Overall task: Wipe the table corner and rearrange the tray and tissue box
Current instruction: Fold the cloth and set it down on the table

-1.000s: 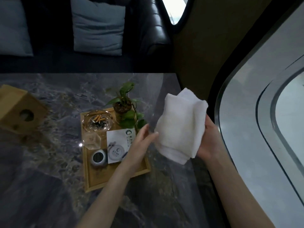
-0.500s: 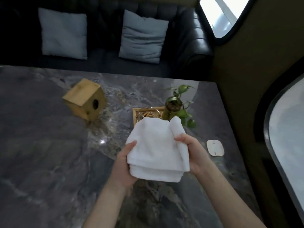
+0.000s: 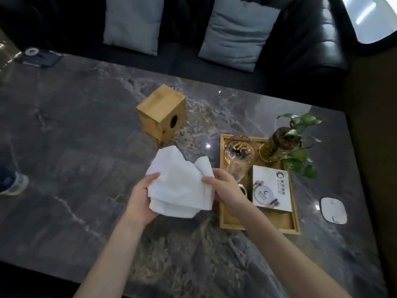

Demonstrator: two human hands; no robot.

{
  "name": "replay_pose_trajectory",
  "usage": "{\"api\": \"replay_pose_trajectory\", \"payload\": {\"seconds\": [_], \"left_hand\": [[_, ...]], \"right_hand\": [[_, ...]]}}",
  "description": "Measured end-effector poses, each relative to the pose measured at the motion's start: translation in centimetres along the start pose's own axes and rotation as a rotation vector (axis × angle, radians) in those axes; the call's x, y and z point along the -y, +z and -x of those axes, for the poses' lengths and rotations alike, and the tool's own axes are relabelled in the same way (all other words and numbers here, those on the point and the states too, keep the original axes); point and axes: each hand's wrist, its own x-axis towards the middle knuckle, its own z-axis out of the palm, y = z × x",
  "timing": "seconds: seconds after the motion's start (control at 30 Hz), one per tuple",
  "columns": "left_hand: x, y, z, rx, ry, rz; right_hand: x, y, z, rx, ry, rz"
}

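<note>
A folded white cloth (image 3: 179, 183) is held above the dark marble table (image 3: 86, 190) by both hands. My left hand (image 3: 142, 198) grips its left and lower side; my right hand (image 3: 223, 188) pinches its right edge. To the right lies a wooden tray (image 3: 257, 222) carrying a glass ashtray with butts (image 3: 239, 151), a white printed box (image 3: 271, 188), a clear glass and a small round item partly hidden by my right hand. The wooden cube tissue box (image 3: 162, 112) with a round hole stands behind the cloth, apart from the tray.
A potted green plant (image 3: 287, 143) stands at the tray's far right corner. A white oval device (image 3: 333, 209) lies near the table's right edge. A black sofa with two grey cushions (image 3: 238, 33) runs behind the table. A shoe (image 3: 10, 183) shows at the left.
The view has swung left and pulled back, showing more of the table. Both hands with the cloth have moved from the right table edge to left of the tray.
</note>
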Motion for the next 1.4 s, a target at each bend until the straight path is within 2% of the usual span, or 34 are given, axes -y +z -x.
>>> {"api": "replay_pose_trajectory", "payload": {"seconds": [0.1, 0.2, 0.3, 0.43, 0.53, 0.67, 0.73, 0.83, 0.93, 1.0, 1.1, 1.2, 1.27, 1.33, 1.4], "left_hand": [[-0.1, -2.1, -2.1, -0.088, 0.025, -0.013], [0.4, -4.1, -3.7, -0.145, -0.034, -0.027], [0.7, -5.4, -4.5, -0.207, -0.096, -0.081], [1.4, -6.6, -4.8, -0.284, -0.085, -0.181], [1.6, -6.3, -4.0, -0.36, -0.008, -0.445], [2.8, -5.5, -2.8, -0.591, 0.27, -0.978], [3.8, -5.0, -2.3, -0.636, 0.36, -1.183], [5.5, -5.2, -2.4, -0.647, 0.355, -1.478], [6.8, -5.9, -2.4, -0.641, 0.357, -1.719], [7.3, -6.0, -2.3, -0.641, 0.33, -1.772], [7.3, -5.3, -2.2, -0.646, 0.242, -1.784], [7.5, -2.9, -2.0, -0.617, 0.301, -1.774], [8.3, -0.6, -1.6, -0.52, 0.419, -1.746], [9.4, 1.6, -1.0, -0.354, 0.529, -1.615], [10.5, 3.9, -0.1, -0.236, 0.535, -1.459]], "right_hand": [[-0.8, 1.4, -1.7, -0.054, -0.018, 0.038], [-1.8, 2.3, -3.1, -0.096, 0.003, -0.001], [-2.8, 2.8, -4.1, -0.151, 0.044, -0.039], [-3.7, 2.7, -4.4, -0.238, 0.123, -0.03], [-3.7, 2.3, -4.2, -0.261, 0.101, 0.147], [-3.6, 2.5, -3.2, -0.292, -0.053, 0.401], [-4.4, 2.7, -3.1, -0.323, -0.188, 0.591], [-6.0, 2.9, -3.0, -0.294, -0.421, 0.965], [-6.9, 2.6, -2.7, -0.145, -0.502, 1.221], [-7.0, 2.3, -2.5, -0.097, -0.521, 1.27], [-6.3, 1.7, -2.0, -0.024, -0.514, 1.239], [-4.6, 0.6, -0.7, 0.053, -0.446, 1.093], [-3.4, -0.5, 0.6, 0.049, -0.413, 0.953], [-2.4, -2.2, 2.3, -0.003, -0.428, 0.836], [-2.0, -4.3, 4.1, -0.09, -0.464, 0.734]]}}
